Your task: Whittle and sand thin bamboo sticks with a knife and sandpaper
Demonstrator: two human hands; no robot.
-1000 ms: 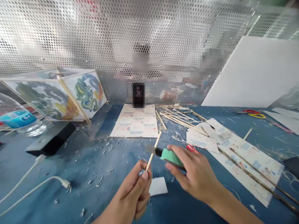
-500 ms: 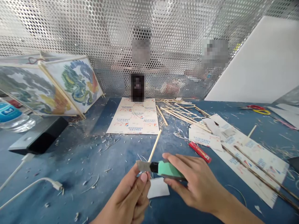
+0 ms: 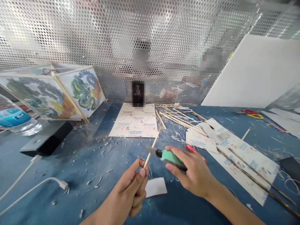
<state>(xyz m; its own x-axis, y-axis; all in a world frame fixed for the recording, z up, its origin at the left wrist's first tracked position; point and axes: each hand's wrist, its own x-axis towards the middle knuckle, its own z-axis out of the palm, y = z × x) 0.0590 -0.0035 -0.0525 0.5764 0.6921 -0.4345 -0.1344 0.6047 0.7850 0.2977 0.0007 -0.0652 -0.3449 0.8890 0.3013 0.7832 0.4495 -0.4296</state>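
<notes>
My left hand (image 3: 132, 189) is closed around the lower end of a thin pale wooden stick (image 3: 153, 144), which points up and away from me. In my right hand (image 3: 193, 175) is a utility knife with a green handle (image 3: 172, 158). Its blade, somewhat blurred, lies across the stick above my left fingers; whether it touches the wood I cannot tell. Under the hands a small white piece of paper (image 3: 156, 187) rests on the blue table (image 3: 105, 193). Thin shavings are scattered around.
A painted paper lantern (image 3: 77, 93), a water bottle (image 3: 18, 118) and a black-and-grey box (image 3: 47, 137) with white cables stand left. Sandpaper sheets (image 3: 134, 122), loose sticks (image 3: 180, 118), a red packet (image 3: 193, 148) and scissors (image 3: 252, 114) lie farther back and right. Perforated metal (image 3: 112, 37) rises behind.
The knife blade has moved up along the stick, away from my left fingers, and is now tilted. My left hand keeps its grip. The whole view has shifted slightly.
</notes>
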